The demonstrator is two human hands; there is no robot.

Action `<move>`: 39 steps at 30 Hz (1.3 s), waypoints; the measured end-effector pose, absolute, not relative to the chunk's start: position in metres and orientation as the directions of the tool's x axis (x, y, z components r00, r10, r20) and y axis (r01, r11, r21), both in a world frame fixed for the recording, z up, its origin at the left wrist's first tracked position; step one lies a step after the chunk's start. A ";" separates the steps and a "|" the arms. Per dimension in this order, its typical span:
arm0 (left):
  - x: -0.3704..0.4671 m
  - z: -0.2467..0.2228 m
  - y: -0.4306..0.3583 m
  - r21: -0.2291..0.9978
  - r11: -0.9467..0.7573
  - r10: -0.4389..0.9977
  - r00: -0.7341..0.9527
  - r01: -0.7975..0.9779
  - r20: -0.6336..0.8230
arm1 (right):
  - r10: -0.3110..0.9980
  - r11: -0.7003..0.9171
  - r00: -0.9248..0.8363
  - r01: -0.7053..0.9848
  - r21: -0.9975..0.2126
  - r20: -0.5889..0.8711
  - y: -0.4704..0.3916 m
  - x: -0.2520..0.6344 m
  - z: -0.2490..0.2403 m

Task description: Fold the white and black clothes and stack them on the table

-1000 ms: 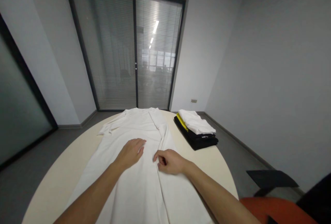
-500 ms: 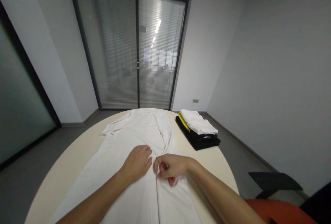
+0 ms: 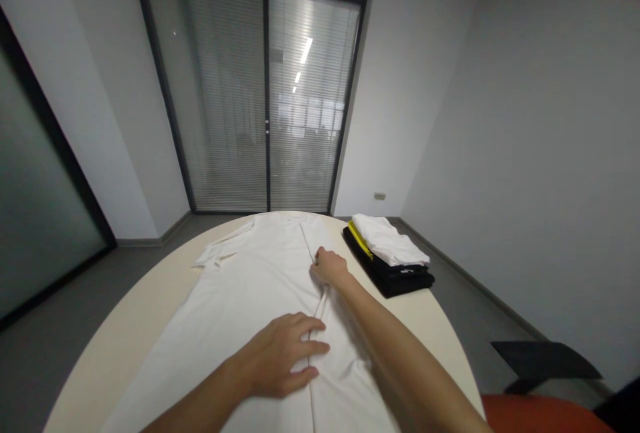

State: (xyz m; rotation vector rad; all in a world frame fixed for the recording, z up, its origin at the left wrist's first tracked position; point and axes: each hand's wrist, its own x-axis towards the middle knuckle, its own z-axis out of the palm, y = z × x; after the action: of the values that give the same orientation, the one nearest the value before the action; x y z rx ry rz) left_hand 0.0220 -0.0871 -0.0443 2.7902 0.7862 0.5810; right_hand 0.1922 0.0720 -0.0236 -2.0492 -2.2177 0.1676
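Observation:
A white T-shirt (image 3: 240, 300) lies spread over the round table, its right side folded inward so that an edge runs lengthwise down the cloth. One short sleeve sticks out at the far left. My left hand (image 3: 293, 353) rests palm down across the folded edge, fingers spread. Farther up, my right hand (image 3: 329, 266) is closed at the edge of the folded part, with its fingertips pinching the T-shirt's fabric. Below the right wrist the cloth is bunched into small creases.
A stack of folded clothes (image 3: 387, 253), white on top with yellow and black below, sits at the table's right edge. The pale round table (image 3: 145, 300) shows on both sides. An orange chair (image 3: 540, 413) with a black armrest (image 3: 547, 360) stands at lower right.
My right hand has moved away from me along the folded edge. My left hand has slid right and nearer to me, its fingers spreading over the fold.

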 end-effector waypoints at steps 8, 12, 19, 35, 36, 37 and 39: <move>0.022 -0.047 -0.085 0.259 -0.859 0.509 0.785 0.441 0.353 | 0.970 0.243 -0.223 0.911 -0.334 0.099 0.087 0.183 -0.019; 0.021 -0.049 -0.084 0.267 -0.853 0.520 0.777 0.449 0.354 | 0.944 0.328 -0.314 0.878 -0.350 0.096 0.080 0.189 -0.030; 0.025 -0.042 -0.088 0.236 -0.884 0.468 0.781 0.404 0.414 | 0.905 0.424 -0.417 0.871 -0.249 0.086 0.053 0.216 -0.032; 0.087 -0.036 -0.122 0.240 -0.962 0.193 0.949 0.132 0.251 | 0.990 0.109 -0.074 0.942 -0.317 0.120 0.045 0.267 -0.054; 0.093 -0.040 -0.124 0.256 -0.960 0.172 0.956 0.109 0.238 | 0.988 0.116 -0.075 0.940 -0.322 0.137 0.046 0.267 -0.056; 0.099 -0.046 -0.126 0.288 -0.953 0.163 0.960 0.094 0.227 | 0.986 0.117 -0.071 0.938 -0.326 0.150 0.046 0.267 -0.057; 0.107 -0.057 -0.129 0.394 -0.916 0.167 0.967 0.080 0.191 | 0.986 0.101 -0.050 0.939 -0.329 0.159 0.048 0.268 -0.059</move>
State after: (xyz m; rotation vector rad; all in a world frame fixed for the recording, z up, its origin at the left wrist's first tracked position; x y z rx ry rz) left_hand 0.1067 -0.1287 -0.0570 2.7250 0.1783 0.3104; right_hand 0.2685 0.0479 -0.0593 -1.8923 -2.0466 0.1928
